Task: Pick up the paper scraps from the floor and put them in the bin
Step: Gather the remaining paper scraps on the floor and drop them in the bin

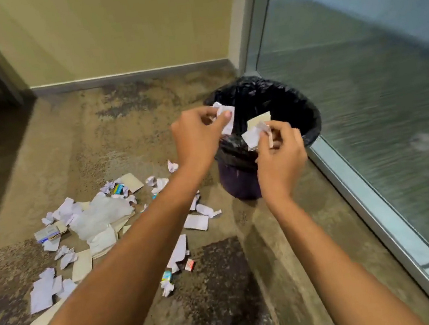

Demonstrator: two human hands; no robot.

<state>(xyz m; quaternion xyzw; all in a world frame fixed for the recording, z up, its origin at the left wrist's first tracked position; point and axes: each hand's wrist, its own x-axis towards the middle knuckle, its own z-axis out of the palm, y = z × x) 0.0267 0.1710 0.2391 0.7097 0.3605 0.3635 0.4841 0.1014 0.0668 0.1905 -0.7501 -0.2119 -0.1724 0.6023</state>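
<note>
A white scrap [225,116] is pinched in the fingers of the left hand [198,134], and several crumpled scraps [254,134] are gripped by the right hand [279,153]. Both are held over the black-lined bin [302,112]. More scraps [98,218] are scattered on the carpet [95,139] to its left.

Just one cam, head-mounted, wide-angle. Looks fwd and down over both forearms at the carpet floor [44,163], facing a room corner w/ the bin [307,112] near a glass wall [375,86]. Hands sit close, mid-frame.
</note>
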